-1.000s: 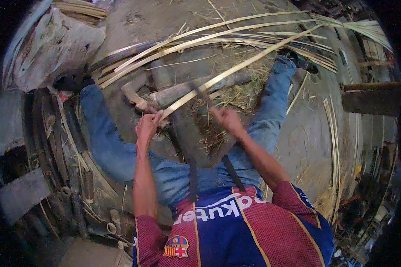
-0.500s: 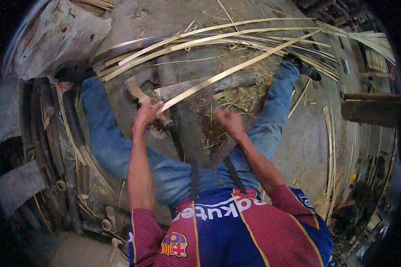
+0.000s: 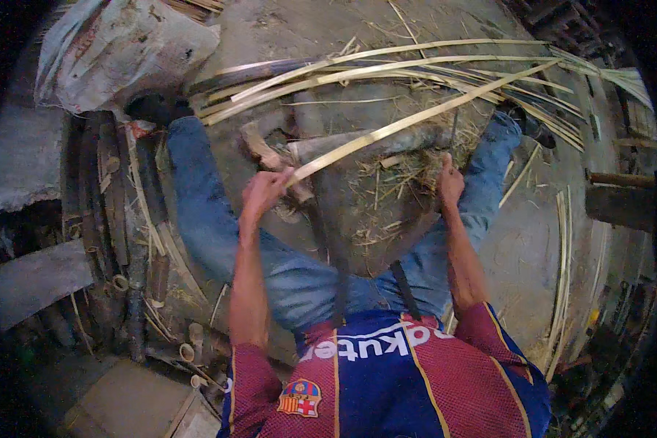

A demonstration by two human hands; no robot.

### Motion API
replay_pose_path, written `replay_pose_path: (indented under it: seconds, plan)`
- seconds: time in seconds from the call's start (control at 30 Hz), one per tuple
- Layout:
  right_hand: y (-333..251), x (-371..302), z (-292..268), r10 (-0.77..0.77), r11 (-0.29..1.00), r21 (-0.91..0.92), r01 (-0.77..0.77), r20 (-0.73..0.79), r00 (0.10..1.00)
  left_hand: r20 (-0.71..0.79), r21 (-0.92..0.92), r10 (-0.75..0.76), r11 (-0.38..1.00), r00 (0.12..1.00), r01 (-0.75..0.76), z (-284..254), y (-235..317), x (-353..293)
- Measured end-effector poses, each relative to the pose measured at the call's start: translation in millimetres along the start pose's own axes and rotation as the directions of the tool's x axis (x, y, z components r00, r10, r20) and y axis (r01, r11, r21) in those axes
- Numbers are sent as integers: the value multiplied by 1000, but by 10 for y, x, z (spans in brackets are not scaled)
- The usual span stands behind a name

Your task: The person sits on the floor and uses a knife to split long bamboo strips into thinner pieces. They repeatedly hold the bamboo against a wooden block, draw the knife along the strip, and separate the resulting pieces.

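My left hand (image 3: 267, 191) is closed around the near end of a long, pale bamboo strip (image 3: 387, 130). From there the strip slants up and away to the right, over a log lying on the ground (image 3: 343, 144). My right hand (image 3: 451, 182) is closed by my right shin, just below the strip's far half. A thin, dark, blade-like tool (image 3: 455, 130) sticks up from its fist; its handle is hidden by the fingers. Thin shavings (image 3: 387, 191) lie on the ground between my legs.
Several more split strips (image 3: 328, 73) lie across the ground beyond my feet. A whitish sack (image 3: 124, 55) stands at the far left, with dark bamboo poles (image 3: 98, 190) below it. Slender strips (image 3: 564, 270) lie at the right, near a wooden block (image 3: 620, 193).
My right hand has moved right and forward, away from my left hand. My left hand keeps hold of the bamboo strip. The whole view has shifted slightly.
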State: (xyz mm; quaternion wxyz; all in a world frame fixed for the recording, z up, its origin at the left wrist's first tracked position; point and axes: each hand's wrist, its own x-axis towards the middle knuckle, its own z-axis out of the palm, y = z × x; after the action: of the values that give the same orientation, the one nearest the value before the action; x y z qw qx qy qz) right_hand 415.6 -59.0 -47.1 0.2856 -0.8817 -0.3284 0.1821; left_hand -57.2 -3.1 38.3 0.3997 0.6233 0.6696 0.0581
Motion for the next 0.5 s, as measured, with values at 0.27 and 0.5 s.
replay_pose_path:
  seconds: [0.27, 0.5]
  plan:
    - [-268, -1038, 171, -27, 956, 288, -52, 263, 964, -65, -28, 6, 1000, 998, -8, 246, 592, 152]
    - [-276, -1166, 293, 16, 880, 426, -208, 411, 912, -418, 65, -18, 997, 908, 50, 425, 546, 193]
